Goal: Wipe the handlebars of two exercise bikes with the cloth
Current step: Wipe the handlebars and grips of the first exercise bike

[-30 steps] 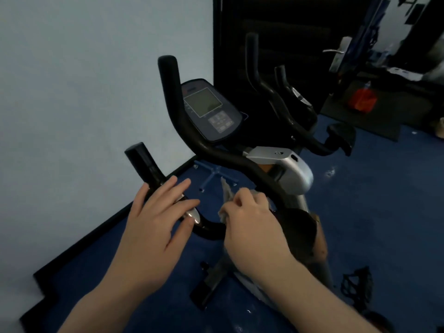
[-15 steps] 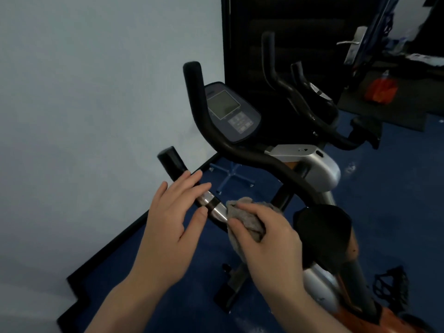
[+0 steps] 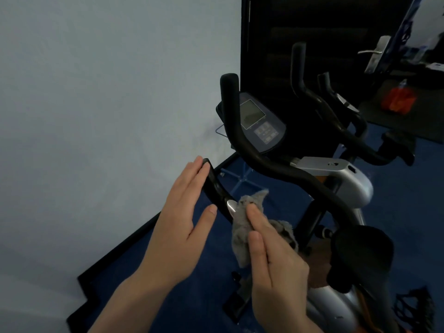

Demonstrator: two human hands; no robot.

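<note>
Grey cloth (image 3: 242, 227) pressed on near handlebar (image 3: 216, 186) by right hand (image 3: 276, 258).
Left hand (image 3: 177, 227) flat, open, empty beside grip; console (image 3: 259, 126), second bike (image 3: 336, 116) behind.

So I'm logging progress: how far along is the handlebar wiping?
Nothing shows as finished. In hand: the right hand presses the grey cloth onto the near bike's left grip, beside its silver sensor, while the left hand rests open against that grip. Left: its upright bar and the second bike's handlebars.
</note>
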